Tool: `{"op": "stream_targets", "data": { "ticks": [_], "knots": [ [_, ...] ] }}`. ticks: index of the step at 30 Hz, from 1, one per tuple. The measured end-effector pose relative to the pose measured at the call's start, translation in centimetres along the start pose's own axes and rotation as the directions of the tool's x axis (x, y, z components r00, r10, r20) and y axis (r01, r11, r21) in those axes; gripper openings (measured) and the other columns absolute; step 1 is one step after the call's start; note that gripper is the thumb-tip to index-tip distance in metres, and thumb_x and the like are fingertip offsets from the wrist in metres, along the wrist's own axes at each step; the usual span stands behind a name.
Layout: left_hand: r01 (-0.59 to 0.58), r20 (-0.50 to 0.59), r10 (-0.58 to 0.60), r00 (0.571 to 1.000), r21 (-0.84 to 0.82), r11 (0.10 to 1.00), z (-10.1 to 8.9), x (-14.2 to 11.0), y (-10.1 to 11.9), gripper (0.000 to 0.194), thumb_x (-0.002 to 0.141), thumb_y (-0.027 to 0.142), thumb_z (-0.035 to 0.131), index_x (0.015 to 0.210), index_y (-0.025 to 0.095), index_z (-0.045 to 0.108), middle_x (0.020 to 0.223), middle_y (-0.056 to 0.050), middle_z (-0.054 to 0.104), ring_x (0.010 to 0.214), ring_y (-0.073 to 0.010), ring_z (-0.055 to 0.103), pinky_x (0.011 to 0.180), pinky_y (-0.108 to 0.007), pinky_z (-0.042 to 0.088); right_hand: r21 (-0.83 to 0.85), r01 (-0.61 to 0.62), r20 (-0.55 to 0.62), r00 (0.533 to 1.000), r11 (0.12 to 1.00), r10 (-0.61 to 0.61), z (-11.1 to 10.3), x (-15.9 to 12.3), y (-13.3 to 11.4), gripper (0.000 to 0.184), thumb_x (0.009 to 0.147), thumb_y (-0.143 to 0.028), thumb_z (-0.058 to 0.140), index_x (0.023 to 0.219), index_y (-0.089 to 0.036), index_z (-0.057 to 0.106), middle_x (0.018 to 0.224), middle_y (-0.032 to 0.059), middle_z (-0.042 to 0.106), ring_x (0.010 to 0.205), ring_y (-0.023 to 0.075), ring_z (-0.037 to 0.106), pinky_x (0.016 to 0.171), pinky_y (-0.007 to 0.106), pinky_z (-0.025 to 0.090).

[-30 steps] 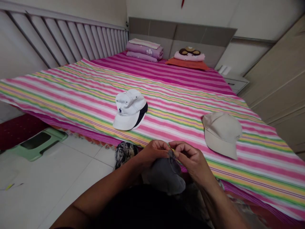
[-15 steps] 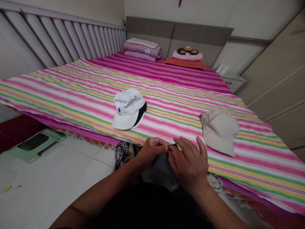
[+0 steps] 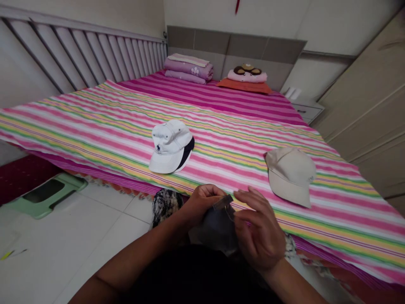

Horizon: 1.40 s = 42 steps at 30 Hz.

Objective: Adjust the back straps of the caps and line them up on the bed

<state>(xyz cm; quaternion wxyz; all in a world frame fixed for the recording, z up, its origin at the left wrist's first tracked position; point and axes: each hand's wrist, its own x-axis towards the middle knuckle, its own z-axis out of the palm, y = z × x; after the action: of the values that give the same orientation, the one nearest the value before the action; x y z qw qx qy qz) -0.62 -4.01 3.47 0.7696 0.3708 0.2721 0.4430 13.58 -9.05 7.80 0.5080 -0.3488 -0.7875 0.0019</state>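
My left hand (image 3: 202,204) is shut on a dark grey cap (image 3: 218,230), which I hold low at the bed's near edge. A small metal-looking strap buckle (image 3: 223,202) sticks up from the cap's back, just beyond my left fingers. My right hand (image 3: 259,228) hovers beside the buckle with its fingers loosely apart, and I cannot see it gripping anything. On the striped bedsheet (image 3: 230,143) sit a white baseball cap with a navy panel (image 3: 169,147) and a beige baseball cap (image 3: 289,173), both out of reach of my fingers.
Folded purple bedding (image 3: 189,67) and a pillow on an orange cushion (image 3: 245,84) lie by the headboard. A slatted rail (image 3: 85,52) runs along the left. A green stool (image 3: 44,196) stands on the tiled floor, and a patterned cloth (image 3: 165,207) hangs near my left forearm.
My right hand has moved away from the strap, to the right and down, and its fingers have come apart. The buckle now stands clear of my fingers.
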Motion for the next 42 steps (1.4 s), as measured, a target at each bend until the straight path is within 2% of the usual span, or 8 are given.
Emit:
{"op": "stream_targets", "data": {
  "ticks": [3, 6, 9, 16, 22, 29, 35, 42],
  "knots": [
    [0.039, 0.118, -0.032, 0.992, -0.054, 0.998, -0.1, 0.0, 0.4, 0.022, 0.058, 0.028, 0.072, 0.063, 0.011, 0.058, 0.067, -0.005, 0.063, 0.057, -0.0109, 0.056, 0.056, -0.022, 0.041, 0.087, -0.250, -0.054, 0.965, 0.964, 0.255, -0.5, 0.0, 1.1, 0.021, 0.078, -0.014, 0.048, 0.096, -0.022, 0.054, 0.108, 0.0098, 0.058, 0.103, 0.0253, 0.053, 0.087, 0.044, 0.040],
    [0.102, 0.239, -0.084, 0.967, -0.065, 0.993, -0.4, 0.0, 1.0, 0.025, 0.058, 0.031, 0.073, 0.063, 0.011, 0.059, 0.069, -0.007, 0.063, 0.059, -0.0117, 0.056, 0.056, -0.022, 0.041, 0.255, -0.588, 0.337, 0.798, 0.768, 0.500, -0.3, 0.2, 2.7, 0.022, 0.083, -0.035, 0.045, 0.095, -0.020, 0.057, 0.095, 0.0078, 0.062, 0.090, 0.0231, 0.057, 0.075, 0.034, 0.044],
    [0.108, 0.275, -0.091, 0.957, -0.045, 0.993, -0.6, 0.2, 1.5, 0.024, 0.057, 0.030, 0.073, 0.066, 0.011, 0.061, 0.073, -0.007, 0.063, 0.063, -0.0119, 0.056, 0.059, -0.023, 0.042, 0.362, -0.783, 0.640, 0.603, 0.506, 0.477, 0.1, 0.3, 3.6, 0.034, 0.079, -0.050, 0.046, 0.075, -0.018, 0.057, 0.066, 0.0008, 0.056, 0.060, 0.0150, 0.051, 0.056, 0.025, 0.040],
    [0.012, 0.195, -0.013, 0.981, 0.005, 1.000, -0.8, 0.5, 1.5, 0.016, 0.062, 0.020, 0.070, 0.071, 0.013, 0.058, 0.083, -0.004, 0.060, 0.070, -0.0106, 0.056, 0.066, -0.023, 0.041, 0.418, -0.887, 0.712, 0.453, 0.194, 0.537, 0.3, 0.3, 2.7, 0.032, 0.066, -0.046, 0.064, 0.067, -0.016, 0.052, 0.052, -0.0042, 0.049, 0.042, 0.0069, 0.038, 0.042, 0.020, 0.028],
    [0.019, 0.206, -0.012, 0.979, -0.031, 0.999, -0.5, 0.4, 1.9, 0.025, 0.061, 0.032, 0.069, 0.066, 0.012, 0.055, 0.086, -0.006, 0.059, 0.071, -0.0130, 0.055, 0.065, -0.024, 0.041, 0.432, -0.873, 0.615, 0.468, 0.226, 0.634, 0.4, 0.7, 2.3, 0.028, 0.067, -0.037, 0.065, 0.062, -0.017, 0.046, 0.046, -0.0066, 0.046, 0.037, 0.0050, 0.036, 0.039, 0.019, 0.026],
    [-0.105, 0.155, 0.055, 0.986, 0.340, 0.935, -0.8, 0.6, 1.9, 0.027, 0.052, 0.019, 0.075, 0.066, 0.013, 0.052, 0.086, -0.005, 0.058, 0.078, -0.0132, 0.054, 0.072, -0.026, 0.039, 0.404, -0.845, 0.531, 0.528, 0.350, 0.663, 0.2, 0.6, 2.3, 0.025, 0.069, -0.036, 0.062, 0.062, -0.017, 0.048, 0.048, -0.0047, 0.050, 0.039, 0.0059, 0.039, 0.039, 0.018, 0.028],
    [-0.283, 0.198, 0.204, 0.959, 0.620, 0.731, -0.7, 0.3, 2.0, 0.023, 0.059, 0.026, 0.071, 0.066, 0.014, 0.053, 0.076, -0.003, 0.056, 0.076, -0.0139, 0.052, 0.070, -0.026, 0.038, 0.452, -0.829, 0.496, 0.539, 0.328, 0.681, 0.3, 0.4, 2.5, 0.023, 0.072, -0.034, 0.060, 0.063, -0.017, 0.048, 0.049, -0.0051, 0.050, 0.039, 0.0053, 0.040, 0.039, 0.018, 0.032],
    [-0.066, 0.205, -0.017, 0.979, 0.390, 0.919, -0.8, 0.3, 2.0, 0.023, 0.061, 0.026, 0.069, 0.063, 0.013, 0.050, 0.066, 0.000, 0.050, 0.062, -0.0085, 0.045, 0.057, -0.021, 0.034, 0.396, -0.814, 0.464, 0.577, 0.425, 0.672, 0.3, 0.5, 2.0, 0.034, 0.064, -0.028, 0.067, 0.093, -0.018, 0.053, 0.056, -0.0069, 0.047, 0.041, 0.0058, 0.040, 0.037, 0.018, 0.032]
  ]
}}
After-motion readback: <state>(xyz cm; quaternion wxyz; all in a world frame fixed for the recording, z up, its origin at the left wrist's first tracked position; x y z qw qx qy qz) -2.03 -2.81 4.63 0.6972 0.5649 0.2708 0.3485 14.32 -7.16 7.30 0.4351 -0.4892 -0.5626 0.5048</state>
